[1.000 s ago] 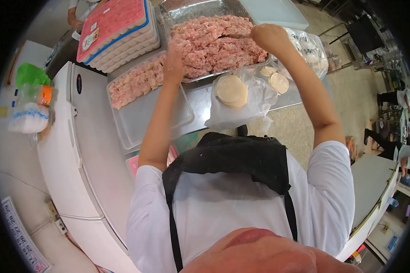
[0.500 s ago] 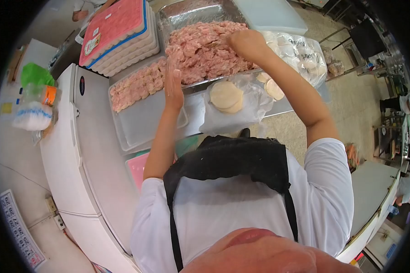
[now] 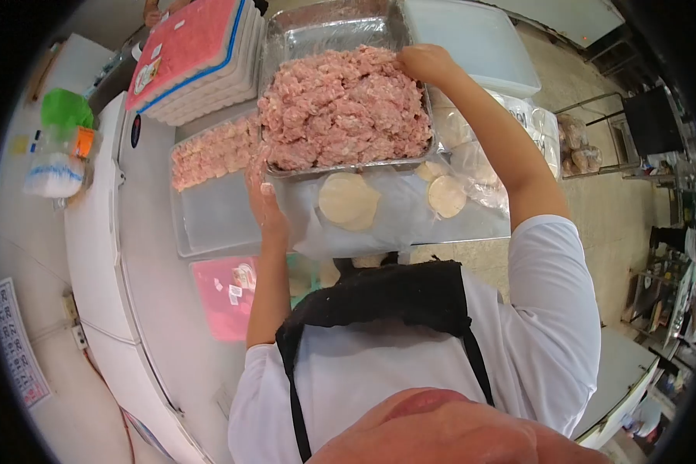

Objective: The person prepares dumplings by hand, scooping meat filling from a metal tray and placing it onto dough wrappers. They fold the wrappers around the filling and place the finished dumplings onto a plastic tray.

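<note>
A deep metal tray (image 3: 340,35) holds a large mound of pink ground meat (image 3: 344,104). My right hand (image 3: 425,63) is closed over the tray's right rim, its fingertips by the meat's far edge. At the near left corner, my left hand (image 3: 263,193) lies along the tray's outside with fingers stretched out; the fingertips are partly blurred. Close in front of the tray, a stack of round, flat dough wrappers (image 3: 348,201) rests on clear plastic. More round wrappers (image 3: 446,196) lie to its right.
Left of the meat, a shallow plastic tray (image 3: 209,228) carries rows of small meat-filled pieces (image 3: 213,155). Stacked pink-lidded trays (image 3: 185,58) stand behind it. At right are a clear container (image 3: 472,46) and bagged wrappers (image 3: 510,127). A pink lid (image 3: 224,298) lies nearer me.
My right hand has gone from pressing on the meat to the tray's right rim. The tray appears closer to me, and my left hand is lower at its corner. The view has shifted too.
</note>
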Tool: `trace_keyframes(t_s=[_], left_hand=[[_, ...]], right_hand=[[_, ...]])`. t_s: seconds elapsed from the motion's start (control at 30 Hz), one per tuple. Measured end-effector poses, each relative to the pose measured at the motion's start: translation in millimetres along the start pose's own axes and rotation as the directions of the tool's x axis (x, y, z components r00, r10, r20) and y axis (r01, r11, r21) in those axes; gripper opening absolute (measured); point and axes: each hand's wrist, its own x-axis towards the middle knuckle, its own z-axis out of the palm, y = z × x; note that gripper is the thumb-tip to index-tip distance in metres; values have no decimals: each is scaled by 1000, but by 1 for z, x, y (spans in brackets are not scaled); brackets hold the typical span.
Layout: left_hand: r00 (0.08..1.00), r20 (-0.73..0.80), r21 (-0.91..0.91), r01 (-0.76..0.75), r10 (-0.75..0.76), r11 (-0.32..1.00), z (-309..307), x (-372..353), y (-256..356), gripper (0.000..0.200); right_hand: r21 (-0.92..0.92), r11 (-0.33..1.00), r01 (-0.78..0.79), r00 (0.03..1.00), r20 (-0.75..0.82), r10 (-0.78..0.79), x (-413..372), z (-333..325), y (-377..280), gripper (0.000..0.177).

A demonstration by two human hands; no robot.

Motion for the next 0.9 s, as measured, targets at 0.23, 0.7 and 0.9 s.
trace_keyframes(t_s=[0.23, 0.7, 0.9], left_hand=[[969, 242, 275, -13, -56, 961, 24, -18, 30, 39], [868, 474, 443, -88, -149, 892, 46, -50, 12, 28], [881, 426, 317, 66, -204, 946, 36, -52, 13, 14]], right_hand=[[-316, 924, 216, 962, -94, -257, -47, -94, -8, 21], [-78, 955, 285, 958, 56, -282, -67, -32, 2, 25], [-413, 883, 224, 974, 108, -197, -109, -168, -35, 26]])
